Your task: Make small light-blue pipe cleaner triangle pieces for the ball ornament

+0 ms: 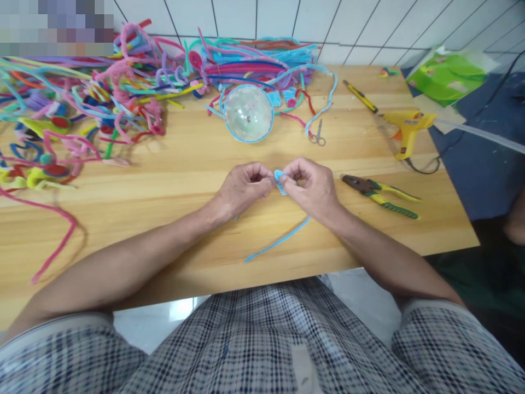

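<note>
Over the middle of the wooden table, my two hands meet at a small blue coil of pipe cleaner (280, 183). My right hand (312, 185) pinches it between thumb and forefinger. My left hand (248, 189) is closed in a pinch at the coil's left edge; its fingertips hide what they grip. A loose blue pipe cleaner (279, 242) lies on the table below, its upper end reaching under my right hand. Beyond my hands sits a clear round bowl-like dome (248, 115) with a blue rim.
Pliers (379, 196), a yellow glue gun (408, 128), a utility knife (360, 96) and small scissors (318, 134) lie to the right. Tangled colourful pipe cleaners (118, 87) cover the back left. A pink pipe cleaner (61, 208) lies at left. A green packet (447, 76) stands back right.
</note>
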Demonstrator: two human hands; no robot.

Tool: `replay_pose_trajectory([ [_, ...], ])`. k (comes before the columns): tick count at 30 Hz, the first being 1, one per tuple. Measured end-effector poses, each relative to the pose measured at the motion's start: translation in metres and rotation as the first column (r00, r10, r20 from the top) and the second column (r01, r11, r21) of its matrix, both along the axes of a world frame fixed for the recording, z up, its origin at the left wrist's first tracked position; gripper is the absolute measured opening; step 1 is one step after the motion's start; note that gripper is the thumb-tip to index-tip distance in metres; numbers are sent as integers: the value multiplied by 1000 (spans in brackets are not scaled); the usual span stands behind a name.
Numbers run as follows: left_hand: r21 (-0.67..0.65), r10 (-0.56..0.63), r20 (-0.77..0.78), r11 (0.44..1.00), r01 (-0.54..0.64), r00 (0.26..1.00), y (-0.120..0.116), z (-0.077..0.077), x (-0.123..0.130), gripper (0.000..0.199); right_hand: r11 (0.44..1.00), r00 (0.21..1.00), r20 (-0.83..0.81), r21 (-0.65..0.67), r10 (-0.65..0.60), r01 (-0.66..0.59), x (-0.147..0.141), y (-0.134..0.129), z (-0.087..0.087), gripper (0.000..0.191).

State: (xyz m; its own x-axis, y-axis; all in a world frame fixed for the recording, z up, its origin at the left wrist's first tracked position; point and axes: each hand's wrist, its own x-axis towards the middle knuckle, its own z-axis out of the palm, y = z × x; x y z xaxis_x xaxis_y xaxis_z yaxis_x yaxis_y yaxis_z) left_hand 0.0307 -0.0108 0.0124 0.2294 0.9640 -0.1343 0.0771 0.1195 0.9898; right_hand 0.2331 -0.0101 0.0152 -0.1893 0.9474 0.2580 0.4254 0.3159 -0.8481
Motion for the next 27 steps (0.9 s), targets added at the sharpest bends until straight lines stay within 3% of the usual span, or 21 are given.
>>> replay_pose_trajectory([
  [8,61,55,-43,997,-52,998,-5,3,1,23,977,987,163,214,-14,-21,-4,-8,-1,15],
  [11,45,40,-43,998,-39,998,-3,4,0,21,973,982,186,229,-21,-23,-5,-9,1,17],
  [13,17,16,0,1000,-16,1000,0,4,-2,21,990,995,96,139,-34,20,-3,-6,4,19],
  [15,-13,10,93,1000,-8,996,4,4,-3,25,999,998,-61,-36,-34,32,1,0,7,25],
  [18,-42,-32,207,998,42,978,8,3,-5,29,961,964,-265,-267,1,-74,5,8,9,39],
  [23,2,-159,299,986,166,941,8,-4,-4,52,919,918,-397,-365,-10,-148,4,13,2,42],
  [27,129,-126,277,987,93,952,3,-6,-1,61,906,892,-445,-406,-81,-121,2,14,0,36],
])
